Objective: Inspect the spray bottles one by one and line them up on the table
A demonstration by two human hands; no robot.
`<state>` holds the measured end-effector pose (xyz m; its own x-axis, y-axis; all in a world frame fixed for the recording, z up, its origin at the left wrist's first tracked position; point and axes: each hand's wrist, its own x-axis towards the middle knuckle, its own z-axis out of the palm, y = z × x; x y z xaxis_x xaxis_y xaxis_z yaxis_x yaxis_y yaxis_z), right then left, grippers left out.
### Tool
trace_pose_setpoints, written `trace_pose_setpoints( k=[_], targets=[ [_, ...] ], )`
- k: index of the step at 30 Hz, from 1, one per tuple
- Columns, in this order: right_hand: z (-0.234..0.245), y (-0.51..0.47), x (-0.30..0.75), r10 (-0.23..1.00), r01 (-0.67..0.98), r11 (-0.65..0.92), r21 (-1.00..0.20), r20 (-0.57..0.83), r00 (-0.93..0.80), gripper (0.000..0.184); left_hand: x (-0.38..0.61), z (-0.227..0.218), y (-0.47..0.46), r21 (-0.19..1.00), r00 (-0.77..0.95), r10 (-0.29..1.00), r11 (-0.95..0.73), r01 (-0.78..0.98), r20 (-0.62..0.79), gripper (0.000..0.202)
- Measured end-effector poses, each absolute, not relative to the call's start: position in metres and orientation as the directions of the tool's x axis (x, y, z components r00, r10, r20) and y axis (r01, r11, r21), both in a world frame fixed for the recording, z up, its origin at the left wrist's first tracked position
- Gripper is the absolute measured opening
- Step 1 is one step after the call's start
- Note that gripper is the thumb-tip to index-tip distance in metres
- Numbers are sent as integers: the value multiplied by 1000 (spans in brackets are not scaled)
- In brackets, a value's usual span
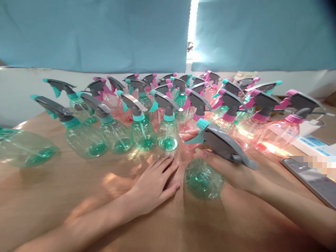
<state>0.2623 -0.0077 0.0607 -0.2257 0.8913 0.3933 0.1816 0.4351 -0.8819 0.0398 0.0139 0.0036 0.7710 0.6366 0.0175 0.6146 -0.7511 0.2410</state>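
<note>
Head view: the right hand [222, 165] is clamped around the neck of a green spray bottle [202, 183], closer to the near edge of the surface [147, 234] than the rows; the left hand [155, 182] lies flat, fingers apart, empty. Toward the far edge, upright bottles [144, 135] already wear trigger heads [303, 101], like the held one; what remains cannot be told.

Nearer than the held bottle [201, 182], bare table [168, 224] leaves a way through between the two forearms. Left of it lies the left hand [154, 182], its forearm blocking the near-left approach; beyond that forearm, a strip of table runs open to the front row. Behind the held bottle, packed bottles [144, 134] make a wall — sprayer heads overlapping. To its right, the right forearm [283, 199] bars passage — with a phone [309, 180] farther right.
</note>
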Motion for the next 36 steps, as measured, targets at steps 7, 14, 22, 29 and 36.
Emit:
trace_pose_setpoints(
  k=[7,14,22,29,36],
  targets=[
    [59,-7,262,883,116,438,-892,402,-243,40,40,3,14,243,770,637,-751,614,25,55],
    [60,-7,263,882,152,440,-885,395,-256,43,39,3,14,248,768,640,-747,617,18,56],
    [60,-7,267,901,215,406,-888,350,-258,33,39,1,14,223,777,627,-766,603,52,55],
    [63,-9,267,915,194,365,-911,312,-257,21,39,0,14,208,780,623,-772,601,60,55],
    [61,-10,268,935,228,340,-913,301,-189,23,39,2,13,207,776,629,-765,610,39,56]
  ],
)
